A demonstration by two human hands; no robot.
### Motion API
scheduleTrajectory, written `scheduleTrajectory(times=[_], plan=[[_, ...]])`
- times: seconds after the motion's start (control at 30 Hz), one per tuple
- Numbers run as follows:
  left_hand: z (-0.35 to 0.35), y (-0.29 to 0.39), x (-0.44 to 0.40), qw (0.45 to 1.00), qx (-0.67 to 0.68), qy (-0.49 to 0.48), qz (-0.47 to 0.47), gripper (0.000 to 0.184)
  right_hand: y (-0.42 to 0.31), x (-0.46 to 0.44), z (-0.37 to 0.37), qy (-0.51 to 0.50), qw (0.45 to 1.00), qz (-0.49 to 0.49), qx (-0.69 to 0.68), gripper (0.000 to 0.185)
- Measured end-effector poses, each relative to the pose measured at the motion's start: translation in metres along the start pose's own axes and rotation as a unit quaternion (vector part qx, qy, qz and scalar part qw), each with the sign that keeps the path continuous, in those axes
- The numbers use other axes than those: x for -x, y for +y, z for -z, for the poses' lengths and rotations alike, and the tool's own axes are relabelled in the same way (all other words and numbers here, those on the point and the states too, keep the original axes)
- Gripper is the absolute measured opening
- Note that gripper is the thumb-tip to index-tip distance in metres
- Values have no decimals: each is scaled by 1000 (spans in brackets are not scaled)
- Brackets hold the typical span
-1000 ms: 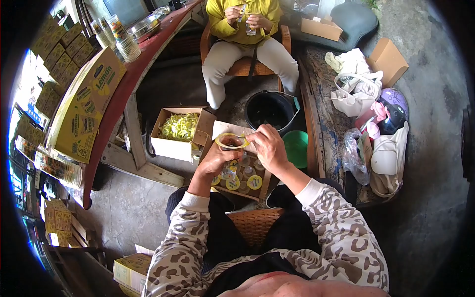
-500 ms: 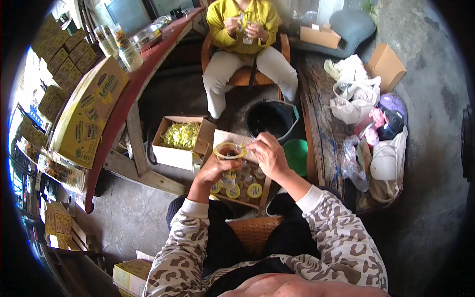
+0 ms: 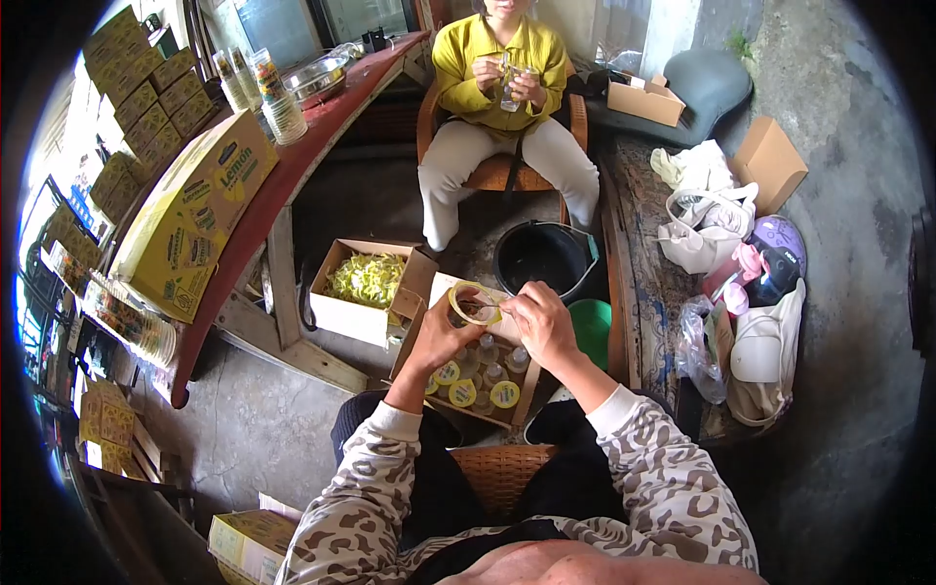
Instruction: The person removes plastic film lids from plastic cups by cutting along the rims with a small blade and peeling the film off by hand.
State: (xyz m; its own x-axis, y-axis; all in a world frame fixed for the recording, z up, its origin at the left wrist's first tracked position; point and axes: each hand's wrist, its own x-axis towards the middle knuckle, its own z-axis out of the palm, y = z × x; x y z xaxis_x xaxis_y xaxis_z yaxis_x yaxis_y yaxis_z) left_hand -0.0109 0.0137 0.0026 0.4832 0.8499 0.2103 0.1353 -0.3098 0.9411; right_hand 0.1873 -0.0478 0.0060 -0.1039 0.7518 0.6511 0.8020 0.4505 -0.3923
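Note:
My left hand (image 3: 439, 339) is wrapped round a clear plastic cup (image 3: 473, 304) with a yellow rim, its open mouth tilted up towards me. My right hand (image 3: 546, 327) is closed in a pinch at the right side of that yellow rim. Below both hands stands a shallow cardboard box (image 3: 526, 395). Inside it are several cups with yellow printed lids (image 3: 462, 393) and several clear bottles or cups (image 3: 494, 374). Left of it, another cardboard box (image 3: 343, 317) is filled with yellow-green scraps (image 3: 367, 279).
A black bucket (image 3: 538, 258) and a green round container (image 3: 591, 331) stand ahead to the right. Opposite sits a person (image 3: 502, 83) holding a clear item. A red-edged counter (image 3: 317, 127) bears a lemon-printed carton (image 3: 200, 214) and stacked cups (image 3: 283, 117). Bags (image 3: 692, 229) lie on the wooden bench (image 3: 634, 214).
My head view has shifted, so the surroundings appear lower and further right. The cup has turned, its mouth facing me more, and my right fingers remain at its rim.

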Motion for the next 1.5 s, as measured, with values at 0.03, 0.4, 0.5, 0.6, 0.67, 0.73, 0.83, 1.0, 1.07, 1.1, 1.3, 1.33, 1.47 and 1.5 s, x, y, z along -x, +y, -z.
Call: scheduleTrajectory(times=[0.03, 0.4, 0.5, 0.6, 0.67, 0.73, 0.83, 1.0, 1.07, 1.1, 1.3, 1.33, 1.47, 1.5], plan=[[0, -5, -1, 1000, -16, 14, -2, 54, 0, 0, -1, 1, 1000, -5, -2, 20], [-7, -16, -2, 998, 35, 21, 43, 43, -7, -1, 1, 25, 999, 31, 19, 20], [-6, -21, 0, 992, 113, 17, 61, 39, -13, -1, 1, 48, 999, 21, 12, 17], [-3, -15, 0, 998, 48, 24, 15, 38, -11, 0, -2, 49, 999, 19, -4, 16], [-1, -13, -1, 1000, 17, 21, 17, 39, -5, 2, -5, 37, 998, -10, -45, 20], [-1, -5, -2, 998, -41, 47, -17, 41, -5, 0, -1, 43, 996, -38, -62, 18], [-2, -7, -1, 993, -66, 82, -49, 45, -3, -4, 5, 76, 994, -48, -62, 16], [-4, -3, -1, 991, -71, 101, -54, 45, -6, -2, 6, 48, 999, 5, -8, 20], [-3, -2, 0, 991, -70, 100, -52, 44, -7, -1, 4, 33, 999, 22, 13, 20], [-2, -3, 1, 995, -49, 82, -14, 43, -7, 0, 2, 33, 999, 29, 28, 21], [-4, -9, 3, 998, 9, 60, 20, 40, -10, 2, 0, 44, 997, 41, 50, 21], [-4, -9, 3, 998, -2, 65, 18, 39, -10, 2, -1, 43, 997, 39, 49, 22], [-3, -12, 3, 998, -13, 64, 14, 38, -12, 4, -1, 35, 996, 39, 66, 22], [-3, -10, 3, 998, -15, 61, 16, 38, -11, 4, -3, 40, 995, 46, 73, 23]])
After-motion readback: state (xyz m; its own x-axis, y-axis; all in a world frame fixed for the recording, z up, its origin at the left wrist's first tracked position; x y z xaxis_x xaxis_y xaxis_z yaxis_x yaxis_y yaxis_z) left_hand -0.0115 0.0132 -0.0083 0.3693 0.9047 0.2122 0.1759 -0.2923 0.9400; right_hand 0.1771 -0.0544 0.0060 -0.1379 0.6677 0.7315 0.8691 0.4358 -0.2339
